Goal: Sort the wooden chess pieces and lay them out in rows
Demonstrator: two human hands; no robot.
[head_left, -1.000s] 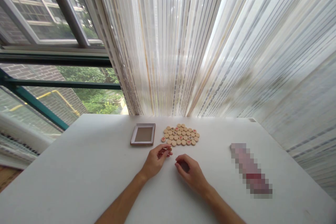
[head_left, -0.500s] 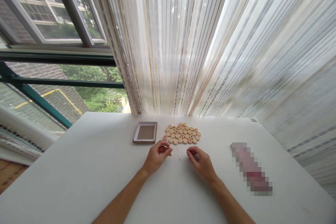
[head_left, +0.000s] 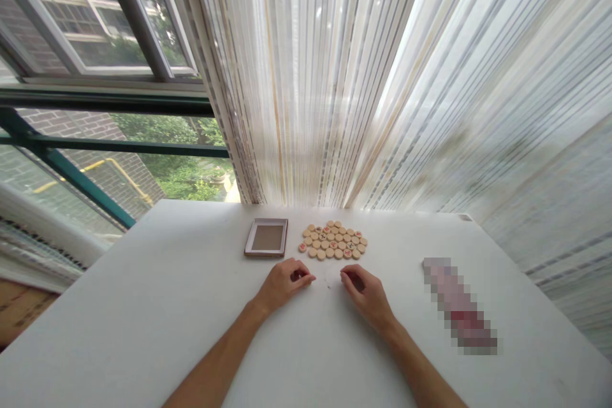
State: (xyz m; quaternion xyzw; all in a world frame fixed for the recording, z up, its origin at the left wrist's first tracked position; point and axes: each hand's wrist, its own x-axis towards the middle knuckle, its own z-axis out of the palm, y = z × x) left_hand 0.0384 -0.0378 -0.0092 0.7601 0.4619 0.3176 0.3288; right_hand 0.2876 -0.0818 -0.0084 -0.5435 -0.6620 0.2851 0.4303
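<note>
Just short of the xiangqi pieces [head_left: 330,244], my left hand [head_left: 287,282] rests on the white table [head_left: 306,357]. Its fingers are curled, thumb and forefinger tips together, and no object shows between them. To its right, my right hand [head_left: 367,292] lies in a similar closed curl, likewise with nothing visible in it. A gap separates the two hands. The round wooden pieces lie flat in a cluster beyond both; most are blank side up, several show red or dark characters. One red-marked piece [head_left: 303,247] sits at the cluster's left edge, nearest my left hand.
A shallow open box part [head_left: 266,238] with a white inner rim and brown base lies left of the pieces. A pixelated pinkish long object [head_left: 459,306] is at the right. Striped curtains [head_left: 306,89] hang along the far edge, beside an open window at left.
My left hand has drawn slightly back from the pieces, and its thumb and forefinger have come together. My right hand has barely moved. The view has shifted a little.
</note>
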